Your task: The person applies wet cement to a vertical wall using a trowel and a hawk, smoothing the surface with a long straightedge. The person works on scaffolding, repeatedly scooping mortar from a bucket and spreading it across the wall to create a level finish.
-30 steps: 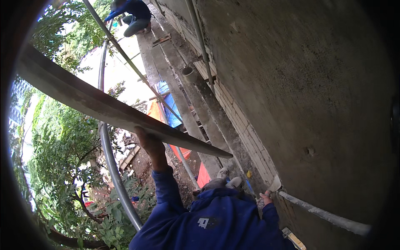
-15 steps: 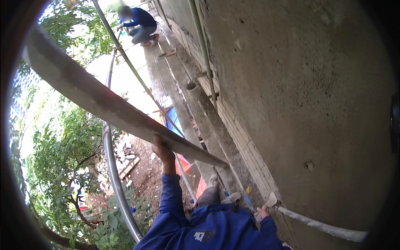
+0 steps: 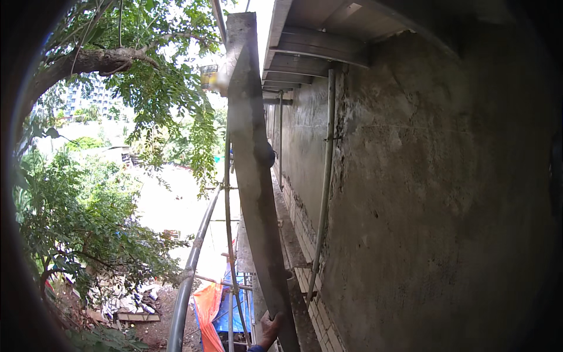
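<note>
My left hand (image 3: 270, 330), at the lower middle, has its fingers wrapped round the edge of a long grey board (image 3: 252, 152) near its lower end. The board stands almost upright, its far end reaching high into the view. Its grey surface looks smeared. Just right of it rises the rough plastered wall (image 3: 410, 205), with a gap in between. My right hand is out of view.
Metal scaffold poles (image 3: 196, 258) stand at the left, and another pole (image 3: 325, 176) runs along the wall. Overhead juts a ribbed slab (image 3: 316, 47). Orange and blue tarps (image 3: 208, 314) lie below. Behind the board a bit of blue clothing (image 3: 271, 155) shows. Trees (image 3: 105, 205) fill the left.
The board has swung from a slant toward the left to nearly upright, still in my left hand. My view has tilted up; my right hand, by the wall before, has left it.
</note>
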Demonstrator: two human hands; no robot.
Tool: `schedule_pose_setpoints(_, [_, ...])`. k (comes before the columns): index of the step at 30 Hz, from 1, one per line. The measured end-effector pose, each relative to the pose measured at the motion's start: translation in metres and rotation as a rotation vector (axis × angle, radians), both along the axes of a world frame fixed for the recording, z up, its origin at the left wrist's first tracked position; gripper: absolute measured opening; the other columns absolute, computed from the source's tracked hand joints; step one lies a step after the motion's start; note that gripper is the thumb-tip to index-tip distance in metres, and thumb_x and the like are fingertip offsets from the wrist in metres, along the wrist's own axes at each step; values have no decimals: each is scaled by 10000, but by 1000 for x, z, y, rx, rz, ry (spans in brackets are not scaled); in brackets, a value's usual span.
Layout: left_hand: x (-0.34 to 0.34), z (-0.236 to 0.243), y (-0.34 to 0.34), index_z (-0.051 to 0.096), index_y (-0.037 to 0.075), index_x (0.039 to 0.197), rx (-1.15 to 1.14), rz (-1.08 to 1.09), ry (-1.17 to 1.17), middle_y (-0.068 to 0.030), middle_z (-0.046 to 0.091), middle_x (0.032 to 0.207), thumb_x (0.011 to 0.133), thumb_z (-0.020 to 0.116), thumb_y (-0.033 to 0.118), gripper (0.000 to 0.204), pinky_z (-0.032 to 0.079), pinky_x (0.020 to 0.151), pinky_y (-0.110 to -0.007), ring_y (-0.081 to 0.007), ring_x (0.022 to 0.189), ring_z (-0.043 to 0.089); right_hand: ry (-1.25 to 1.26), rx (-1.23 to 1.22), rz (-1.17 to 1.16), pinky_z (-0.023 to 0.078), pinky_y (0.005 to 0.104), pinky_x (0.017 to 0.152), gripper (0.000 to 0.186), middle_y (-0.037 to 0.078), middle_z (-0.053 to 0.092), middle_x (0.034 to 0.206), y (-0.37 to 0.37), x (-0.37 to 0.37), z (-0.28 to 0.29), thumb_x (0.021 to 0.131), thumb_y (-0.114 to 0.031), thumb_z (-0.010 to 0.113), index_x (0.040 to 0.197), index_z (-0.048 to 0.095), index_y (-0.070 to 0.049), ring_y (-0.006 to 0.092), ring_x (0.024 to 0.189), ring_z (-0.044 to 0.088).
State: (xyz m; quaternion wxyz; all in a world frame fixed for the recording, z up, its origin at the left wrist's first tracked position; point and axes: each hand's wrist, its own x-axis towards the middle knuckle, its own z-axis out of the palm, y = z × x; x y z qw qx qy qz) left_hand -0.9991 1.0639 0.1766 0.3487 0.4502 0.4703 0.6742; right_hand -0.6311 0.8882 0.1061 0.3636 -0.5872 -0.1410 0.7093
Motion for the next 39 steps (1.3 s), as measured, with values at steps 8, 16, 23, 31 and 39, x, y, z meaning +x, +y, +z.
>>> schedule_pose_setpoints(8, [25, 33, -59, 650, 155, 1018, -33, 428, 505, -112, 647, 884, 842, 595, 568, 451, 516, 779, -392, -226, 866, 628, -125, 47, 150, 514, 371, 596, 766, 133, 548, 918, 28, -14, 25, 732, -442, 703, 1278, 298, -88, 244, 671, 611])
schedule_pose_setpoints(16, [37, 36, -78, 611, 134, 1071, -26, 343, 416, -118, 619, 955, 846, 594, 562, 484, 502, 811, -390, -229, 920, 604, -209, 46, 203, 528, 363, 656, 968, 154, 554, 1052, 13, -10, 25, 689, -542, 717, 1372, 228, -62, 239, 749, 629])
schedule_pose_setpoints(23, [80, 41, -61, 577, 115, 1118, -17, 60, 349, -124, 594, 1017, 849, 593, 557, 517, 489, 838, -388, -232, 967, 583, -294, 33, 262, 541, 356, 708, 1145, 173, 558, 1169, -42, 31, -27, 651, -629, 729, 1455, 166, -38, 235, 817, 644])
schedule_pose_setpoints(31, [190, 62, -79, 538, 94, 1171, -55, -361, 251, -130, 566, 1088, 853, 591, 551, 559, 475, 870, -386, -235, 1020, 559, -508, 75, -51, 486, 331, 553, 738, 94, 635, 764, -109, 60, -10, 676, -448, 782, 1215, 523, -16, 191, 605, 610])
schedule_pose_setpoints(39, [248, 59, -121, 500, 73, 1225, -212, -694, 169, -137, 538, 1159, 857, 589, 545, 605, 461, 901, -384, -239, 1074, 535, -518, -231, -72, 473, 363, 806, 600, 143, 659, 984, -234, 58, -102, 775, -582, 623, 1177, 619, -136, 246, 920, 626])
